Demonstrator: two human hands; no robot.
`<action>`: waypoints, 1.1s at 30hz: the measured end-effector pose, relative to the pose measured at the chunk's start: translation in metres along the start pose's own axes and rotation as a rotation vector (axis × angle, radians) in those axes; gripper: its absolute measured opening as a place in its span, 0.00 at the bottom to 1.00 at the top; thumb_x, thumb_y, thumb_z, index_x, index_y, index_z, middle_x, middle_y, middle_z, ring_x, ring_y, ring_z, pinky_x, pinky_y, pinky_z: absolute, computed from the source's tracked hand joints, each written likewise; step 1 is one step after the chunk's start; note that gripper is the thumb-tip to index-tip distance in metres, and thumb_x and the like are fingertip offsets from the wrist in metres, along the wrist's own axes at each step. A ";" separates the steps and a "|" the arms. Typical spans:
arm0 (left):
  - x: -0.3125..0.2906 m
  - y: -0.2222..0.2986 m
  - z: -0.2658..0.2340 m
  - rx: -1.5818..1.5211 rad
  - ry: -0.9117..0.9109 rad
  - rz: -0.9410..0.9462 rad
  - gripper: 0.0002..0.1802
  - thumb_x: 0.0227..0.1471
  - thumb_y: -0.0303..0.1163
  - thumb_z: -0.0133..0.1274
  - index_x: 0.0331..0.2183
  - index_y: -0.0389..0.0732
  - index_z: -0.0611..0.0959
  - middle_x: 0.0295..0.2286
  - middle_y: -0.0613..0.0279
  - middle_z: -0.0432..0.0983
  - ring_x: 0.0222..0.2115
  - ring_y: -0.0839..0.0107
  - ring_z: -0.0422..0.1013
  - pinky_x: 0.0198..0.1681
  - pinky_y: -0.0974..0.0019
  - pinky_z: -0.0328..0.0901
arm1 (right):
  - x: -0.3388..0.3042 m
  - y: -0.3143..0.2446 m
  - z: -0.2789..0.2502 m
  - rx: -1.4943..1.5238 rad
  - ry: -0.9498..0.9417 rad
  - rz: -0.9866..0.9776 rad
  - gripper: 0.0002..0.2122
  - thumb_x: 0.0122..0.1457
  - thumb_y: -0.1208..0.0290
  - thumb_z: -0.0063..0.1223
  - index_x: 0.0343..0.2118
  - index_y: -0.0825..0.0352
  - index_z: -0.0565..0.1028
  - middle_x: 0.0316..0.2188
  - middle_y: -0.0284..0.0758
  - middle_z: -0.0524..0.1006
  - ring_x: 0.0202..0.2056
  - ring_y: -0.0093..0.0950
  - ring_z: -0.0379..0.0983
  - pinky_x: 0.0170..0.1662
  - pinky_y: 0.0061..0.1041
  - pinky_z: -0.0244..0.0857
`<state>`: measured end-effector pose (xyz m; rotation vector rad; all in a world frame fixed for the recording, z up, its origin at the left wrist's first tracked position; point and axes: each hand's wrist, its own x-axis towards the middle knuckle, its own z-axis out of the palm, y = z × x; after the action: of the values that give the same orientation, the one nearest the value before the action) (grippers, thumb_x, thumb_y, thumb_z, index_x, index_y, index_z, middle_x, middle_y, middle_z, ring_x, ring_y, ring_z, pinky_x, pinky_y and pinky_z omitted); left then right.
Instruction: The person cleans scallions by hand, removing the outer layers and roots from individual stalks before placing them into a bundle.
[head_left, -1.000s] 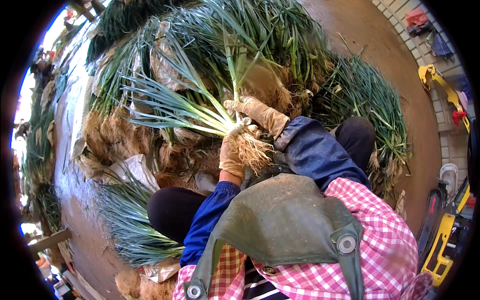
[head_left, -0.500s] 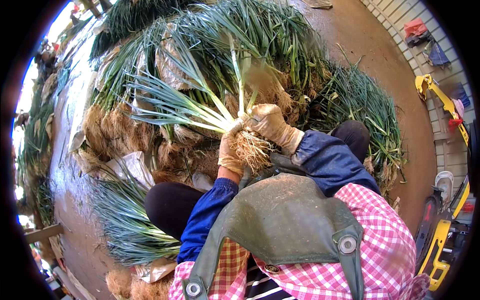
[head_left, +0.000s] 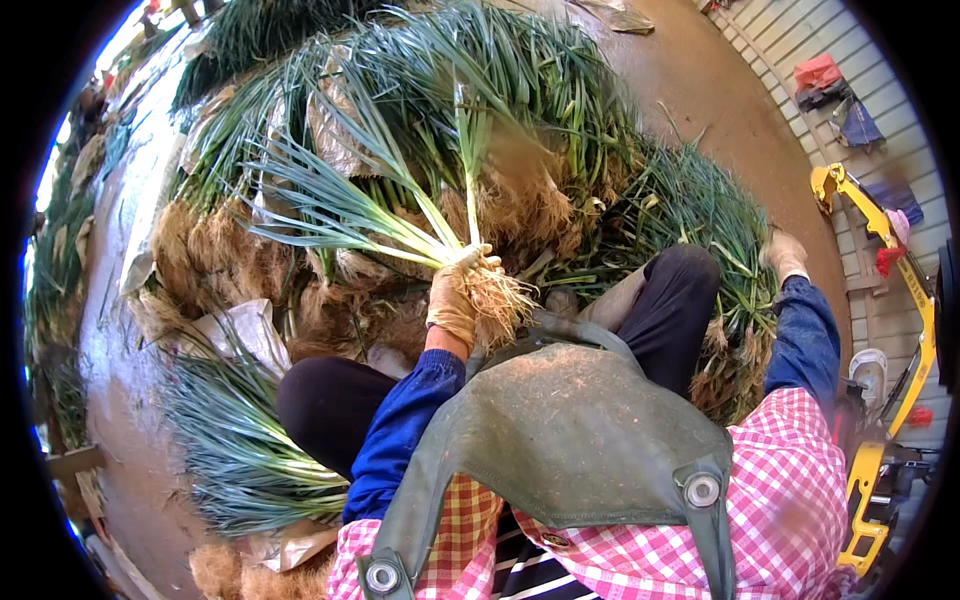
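Note:
My left hand [head_left: 455, 300], in a tan work glove, is closed round the white lower stems of a small bunch of leek-like plants [head_left: 425, 232]. Their blue-green leaves fan up and to the left, and the pale stringy roots [head_left: 497, 305] hang over the glove. Stretched far to the right, my right hand [head_left: 783, 254], gloved the same way, is at the outer edge of a heap of the same plants [head_left: 715, 215]. How its fingers are set cannot be made out.
A large pile of leek-like plants [head_left: 500, 70], roots toward me, lies ahead. Another bundle [head_left: 250, 440] lies by my left knee. A dark green apron [head_left: 590, 430] covers my lap. At the right, a yellow metal frame [head_left: 915, 310] stands near a tiled wall [head_left: 765, 60].
My right hand has let go of the bunch and swung right to the heap's edge. The left hand keeps its hold, almost in the same place.

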<state>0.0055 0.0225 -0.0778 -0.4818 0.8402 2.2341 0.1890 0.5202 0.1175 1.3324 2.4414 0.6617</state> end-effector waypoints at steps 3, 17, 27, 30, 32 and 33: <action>-0.003 0.004 0.002 0.040 0.076 0.043 0.12 0.50 0.29 0.54 0.35 0.30 0.78 0.26 0.50 0.77 0.23 0.63 0.74 0.25 0.64 0.71 | -0.022 -0.055 -0.012 0.141 0.194 -0.236 0.18 0.54 0.51 0.47 0.35 0.62 0.74 0.35 0.42 0.76 0.39 0.38 0.72 0.38 0.39 0.63; -0.006 0.003 0.005 -0.164 0.026 0.063 0.12 0.48 0.21 0.52 0.38 0.32 0.75 0.25 0.51 0.77 0.21 0.63 0.75 0.22 0.66 0.71 | -0.163 -0.419 -0.062 1.597 -1.037 -0.952 0.13 0.56 0.62 0.56 0.30 0.69 0.74 0.21 0.35 0.76 0.19 0.21 0.70 0.21 0.18 0.62; 0.001 -0.009 0.003 -0.022 -0.043 0.131 0.12 0.48 0.20 0.52 0.38 0.30 0.75 0.24 0.52 0.76 0.21 0.64 0.75 0.23 0.67 0.71 | -0.178 -0.399 -0.066 0.648 -0.056 -0.981 0.19 0.58 0.51 0.42 0.30 0.62 0.78 0.24 0.38 0.77 0.28 0.39 0.74 0.32 0.37 0.65; 0.001 -0.007 0.004 -0.030 -0.018 0.162 0.11 0.48 0.20 0.53 0.37 0.31 0.76 0.24 0.54 0.76 0.21 0.65 0.74 0.23 0.68 0.71 | -0.182 -0.394 -0.064 0.709 0.124 -1.045 0.18 0.58 0.51 0.43 0.31 0.61 0.77 0.28 0.37 0.78 0.29 0.38 0.74 0.31 0.36 0.66; -0.002 -0.008 0.009 -0.052 0.001 0.152 0.10 0.47 0.19 0.53 0.36 0.31 0.76 0.23 0.55 0.75 0.21 0.65 0.74 0.23 0.67 0.70 | -0.180 -0.385 -0.058 0.806 0.246 -1.134 0.18 0.58 0.50 0.44 0.29 0.60 0.77 0.26 0.37 0.77 0.28 0.37 0.74 0.31 0.35 0.66; -0.003 -0.009 0.013 -0.062 0.009 0.145 0.10 0.47 0.19 0.53 0.36 0.31 0.76 0.23 0.56 0.75 0.20 0.66 0.73 0.23 0.67 0.70 | -0.184 -0.380 -0.051 0.923 0.398 -1.187 0.15 0.56 0.56 0.51 0.21 0.63 0.75 0.19 0.38 0.74 0.23 0.36 0.72 0.26 0.31 0.66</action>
<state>0.0124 0.0348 -0.0708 -0.4739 0.8357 2.3985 -0.0078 0.1735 -0.0308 -0.3618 3.3069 -0.6186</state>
